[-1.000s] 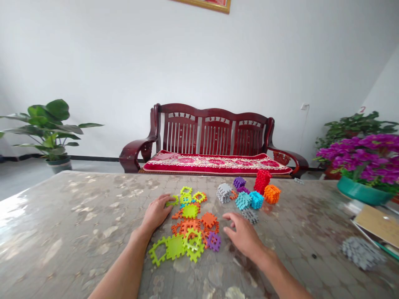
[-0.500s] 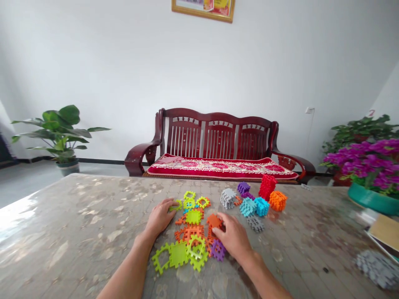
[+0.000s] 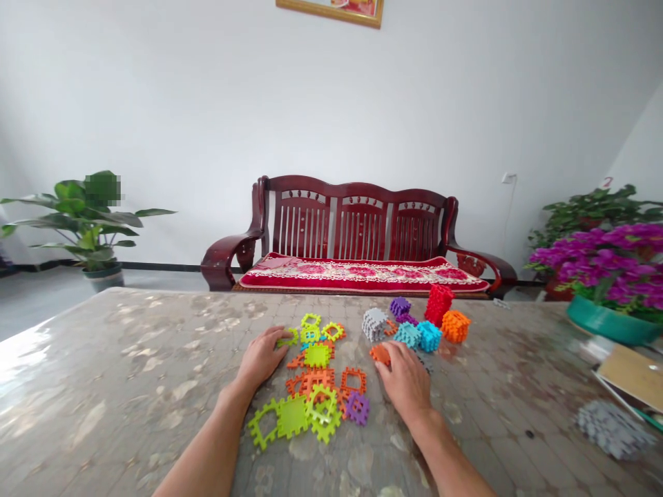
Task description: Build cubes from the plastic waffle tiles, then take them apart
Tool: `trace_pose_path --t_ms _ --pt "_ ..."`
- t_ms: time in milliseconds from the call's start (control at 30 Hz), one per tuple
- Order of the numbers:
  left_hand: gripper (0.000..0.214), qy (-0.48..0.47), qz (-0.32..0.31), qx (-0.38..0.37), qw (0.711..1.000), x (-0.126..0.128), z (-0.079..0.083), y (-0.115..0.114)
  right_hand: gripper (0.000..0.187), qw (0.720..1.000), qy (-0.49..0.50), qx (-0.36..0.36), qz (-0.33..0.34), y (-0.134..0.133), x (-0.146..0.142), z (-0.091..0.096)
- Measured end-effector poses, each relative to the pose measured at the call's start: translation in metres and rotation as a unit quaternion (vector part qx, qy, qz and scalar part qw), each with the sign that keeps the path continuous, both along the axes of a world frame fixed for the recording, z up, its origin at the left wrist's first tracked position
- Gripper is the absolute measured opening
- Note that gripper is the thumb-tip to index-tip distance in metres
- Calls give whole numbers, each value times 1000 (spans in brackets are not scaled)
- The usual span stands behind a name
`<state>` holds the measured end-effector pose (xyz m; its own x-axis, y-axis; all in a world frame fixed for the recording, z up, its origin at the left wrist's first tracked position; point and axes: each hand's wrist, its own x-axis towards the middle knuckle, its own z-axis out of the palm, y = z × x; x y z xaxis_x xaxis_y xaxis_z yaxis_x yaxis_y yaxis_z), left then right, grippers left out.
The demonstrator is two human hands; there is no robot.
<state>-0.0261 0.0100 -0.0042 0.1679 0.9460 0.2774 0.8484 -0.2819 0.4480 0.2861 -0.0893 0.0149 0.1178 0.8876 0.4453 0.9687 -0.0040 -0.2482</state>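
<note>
Yellow-green, orange and purple interlocking plastic tiles lie in a loose cluster on the table (image 3: 170, 386). My left hand (image 3: 262, 359) rests at the cluster's far left edge, thumb and fingers apart, its fingertips touching a yellow-green open-frame tile (image 3: 289, 337). My right hand (image 3: 407, 376) holds an orange tile (image 3: 380, 354) between thumb and fingers, to the right of the cluster. An orange open-frame tile (image 3: 353, 380) and a purple tile (image 3: 357, 408) lie left of this hand. Partly hidden behind its fingers are some grey tiles.
Behind my right hand stand stacks sorted by colour: grey (image 3: 374, 324), light blue (image 3: 429, 336), red (image 3: 440, 304), orange (image 3: 456, 326) and purple (image 3: 400, 306). At the right are a grey tile pile (image 3: 614, 429) and a teal flower pot (image 3: 611, 322). A wooden bench (image 3: 357, 228) stands beyond the table.
My right hand has moved right, taking the orange tile away from the cluster and uncovering the orange open-frame tile. My left hand stays in place. The view has shifted slightly.
</note>
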Motion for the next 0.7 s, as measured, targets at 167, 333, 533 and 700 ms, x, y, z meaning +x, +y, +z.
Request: trace_pose_path --t_ms 167,333,533,700 --pt "35 7 1 -2 1000 1 3 -2 19 999 -19 -30 21 1 -2 2" --pt "36 7 5 -1 1000 2 0 -1 25 998 28 -30 57 2 -18 5" --pt "38 6 6 -2 1000 2 1 -2 26 985 60 -61 151 5 -57 9" --pt "34 16 -18 -4 1000 5 11 -8 24 984 26 -68 165 7 -73 10"
